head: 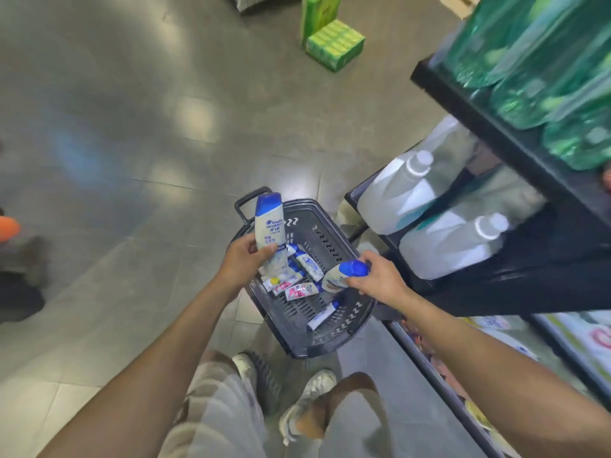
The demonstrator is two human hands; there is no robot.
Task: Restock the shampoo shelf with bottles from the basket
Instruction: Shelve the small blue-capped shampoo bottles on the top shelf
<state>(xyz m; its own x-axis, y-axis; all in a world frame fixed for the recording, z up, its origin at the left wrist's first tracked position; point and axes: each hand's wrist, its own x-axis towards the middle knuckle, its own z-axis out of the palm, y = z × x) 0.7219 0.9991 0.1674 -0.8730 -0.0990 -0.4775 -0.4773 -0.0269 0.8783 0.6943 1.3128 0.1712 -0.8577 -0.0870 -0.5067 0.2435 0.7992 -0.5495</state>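
A dark plastic basket (334,233) stands on the floor in front of my feet. Several small white, blue and pink bottles (299,289) lie in its bottom. My left hand (243,259) holds a white shampoo bottle with a blue cap (269,223) upright over the basket's left rim. My right hand (380,276) grips a second white bottle by its blue cap (340,274), tilted, just above the basket's right side. The dark shelf unit (496,133) rises at the right.
Green bottles (542,61) fill the upper shelf and large white jugs (403,190) the lower one. Green cartons (334,44) sit on the grey tiled floor at the back. Someone's dark and orange shape (13,246) shows at the left edge.
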